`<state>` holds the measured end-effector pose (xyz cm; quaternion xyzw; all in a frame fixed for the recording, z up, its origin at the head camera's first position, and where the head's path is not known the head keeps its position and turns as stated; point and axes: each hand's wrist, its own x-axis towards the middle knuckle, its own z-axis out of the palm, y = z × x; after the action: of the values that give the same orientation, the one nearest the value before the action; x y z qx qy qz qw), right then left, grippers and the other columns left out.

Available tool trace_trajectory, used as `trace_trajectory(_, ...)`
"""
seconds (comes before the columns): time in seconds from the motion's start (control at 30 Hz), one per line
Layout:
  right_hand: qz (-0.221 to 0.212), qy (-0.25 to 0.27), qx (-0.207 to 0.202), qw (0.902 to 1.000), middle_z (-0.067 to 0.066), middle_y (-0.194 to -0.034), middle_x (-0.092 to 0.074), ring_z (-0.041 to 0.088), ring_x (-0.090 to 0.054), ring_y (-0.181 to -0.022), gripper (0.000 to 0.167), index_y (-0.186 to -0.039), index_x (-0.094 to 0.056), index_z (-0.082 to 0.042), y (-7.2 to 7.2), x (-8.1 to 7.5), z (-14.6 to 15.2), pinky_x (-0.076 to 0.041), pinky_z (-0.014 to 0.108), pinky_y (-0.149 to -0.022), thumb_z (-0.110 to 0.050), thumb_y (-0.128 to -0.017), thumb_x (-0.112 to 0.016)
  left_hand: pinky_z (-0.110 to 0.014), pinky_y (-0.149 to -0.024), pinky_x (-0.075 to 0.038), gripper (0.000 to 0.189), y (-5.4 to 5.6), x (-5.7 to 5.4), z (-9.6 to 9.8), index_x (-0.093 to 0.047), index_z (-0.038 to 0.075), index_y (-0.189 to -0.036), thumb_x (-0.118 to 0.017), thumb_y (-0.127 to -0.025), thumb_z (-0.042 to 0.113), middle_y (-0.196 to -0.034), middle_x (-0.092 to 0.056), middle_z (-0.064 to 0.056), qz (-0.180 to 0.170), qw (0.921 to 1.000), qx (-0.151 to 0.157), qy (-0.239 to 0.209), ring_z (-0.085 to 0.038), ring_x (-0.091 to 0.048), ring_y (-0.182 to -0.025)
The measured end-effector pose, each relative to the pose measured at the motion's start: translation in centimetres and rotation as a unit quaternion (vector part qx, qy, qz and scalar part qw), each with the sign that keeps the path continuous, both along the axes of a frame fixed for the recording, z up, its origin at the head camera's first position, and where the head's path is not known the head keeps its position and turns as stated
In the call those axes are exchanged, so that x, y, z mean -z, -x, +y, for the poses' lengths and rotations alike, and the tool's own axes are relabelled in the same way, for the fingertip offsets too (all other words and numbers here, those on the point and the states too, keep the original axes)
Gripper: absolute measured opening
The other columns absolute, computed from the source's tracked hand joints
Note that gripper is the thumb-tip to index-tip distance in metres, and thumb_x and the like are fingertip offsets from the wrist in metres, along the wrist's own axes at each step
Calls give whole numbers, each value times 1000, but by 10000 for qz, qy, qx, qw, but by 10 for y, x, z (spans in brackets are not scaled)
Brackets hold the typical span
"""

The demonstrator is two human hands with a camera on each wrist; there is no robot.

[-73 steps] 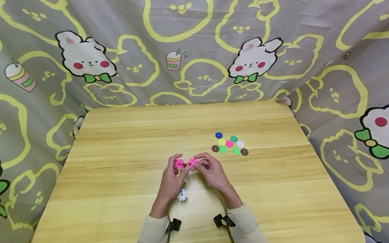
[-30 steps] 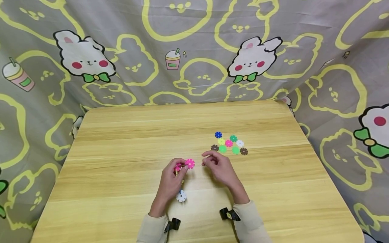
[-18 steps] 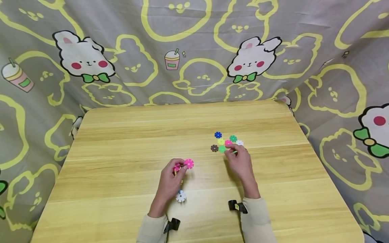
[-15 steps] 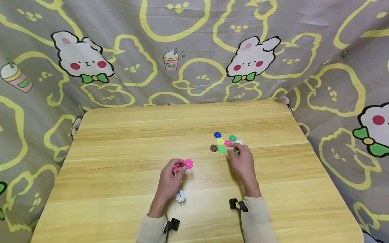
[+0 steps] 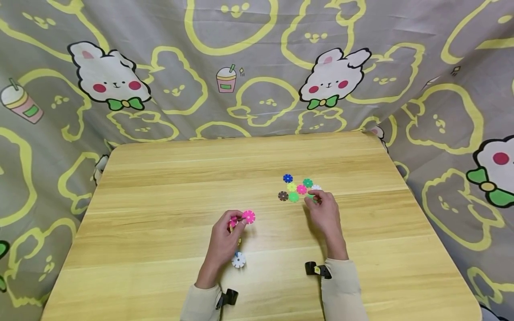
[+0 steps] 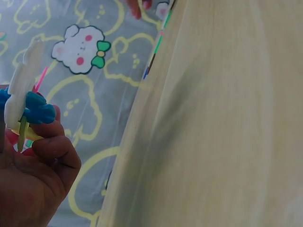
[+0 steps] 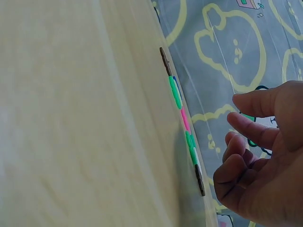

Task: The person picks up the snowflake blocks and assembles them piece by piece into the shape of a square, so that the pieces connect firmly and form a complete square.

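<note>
My left hand [image 5: 225, 238] pinches a chain of joined plastic snowflake discs. A pink disc [image 5: 248, 217] sticks out past its fingertips, and a white disc [image 5: 238, 260] hangs at the lower end. In the left wrist view the white disc [image 6: 21, 90] stands slotted with a blue disc [image 6: 40, 109], with yellow and pink parts behind; the fingers hide some of the chain. My right hand [image 5: 324, 215] hovers over the near right side of the loose discs, thumb and index finger apart, holding nothing. It partly covers a light green disc [image 5: 311, 196] and a brown one.
Loose discs lie flat on the wooden table [image 5: 160, 191]: blue [image 5: 287, 178], yellow [image 5: 291, 187], dark green [image 5: 307, 183], pink [image 5: 301, 189], white [image 5: 316, 188], light green [image 5: 294, 196] and brown [image 5: 283, 196]. A patterned curtain [image 5: 180, 111] borders the table's back and sides.
My right hand has let go of the pink disc on the chain and moved right to the loose discs, lately drifting slightly farther right. The left hand keeps holding the chain nearly still.
</note>
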<state>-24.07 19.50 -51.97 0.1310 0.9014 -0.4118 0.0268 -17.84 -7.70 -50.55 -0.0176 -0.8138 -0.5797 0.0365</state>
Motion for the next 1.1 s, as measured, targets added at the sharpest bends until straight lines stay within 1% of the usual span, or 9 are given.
trace_trajectory(0.1,8,-16,5,10000,11,-112,-50,25,-47,-94,36,-127,-60,-11,0,1,1,-38,33,-78,-29,-97,-57,-21,-60,-41,11,3,16,-3,-65,15,-104,-64,-93,14,-96,-66,-1,145,9999,19,0,-10,-50,-73)
trace_trajectory(0.2,-7,-25,36,10000,11,-113,-50,25,-47,-95,37,-128,-59,-11,0,1,2,-38,33,-78,-29,-96,-57,-21,-60,-42,11,3,17,-3,-64,14,-104,-64,-93,14,-97,-65,-1,181,9998,33,64,-10,-51,-73)
trace_trajectory(0.47,-54,-115,140,9998,13,-117,-48,26,-46,-97,40,-133,-55,-13,-1,3,3,-38,35,-80,-27,-96,-57,-21,-61,-42,11,3,18,-3,-64,15,-104,-63,-94,14,-97,-65,0,134,9999,38,87,-11,-52,-74)
trace_trajectory(0.7,-224,-252,205,9992,16,-125,-44,29,-48,-104,46,-140,-50,-14,-1,4,6,-41,43,-87,-23,-95,-55,-22,-62,-42,10,3,20,-3,-64,16,-104,-63,-94,13,-96,-65,0,47,9999,20,107,-12,-51,-74)
trace_trajectory(0.77,-273,-284,195,9990,16,-127,-42,30,-47,-105,47,-142,-48,-14,-1,5,6,-41,43,-87,-23,-96,-54,-22,-62,-43,10,3,20,-3,-64,16,-104,-63,-94,13,-96,-65,0,29,9999,22,97,-12,-52,-74)
trace_trajectory(0.97,-495,-471,83,9976,18,-127,-39,29,-45,-102,50,-145,-45,-15,0,7,7,-40,38,-80,-22,-96,-54,-22,-62,-42,10,3,19,-3,-64,15,-103,-63,-94,13,-96,-65,0,16,10000,11,81,-12,-51,-73)
trace_trajectory(1.1,-651,-520,16,9965,18,-128,-38,31,-45,-105,51,-145,-45,-14,1,8,6,-41,42,-84,-22,-96,-55,-22,-63,-43,10,4,19,-3,-64,15,-104,-63,-94,13,-96,-65,-1,-12,10000,19,81,-13,-52,-74)
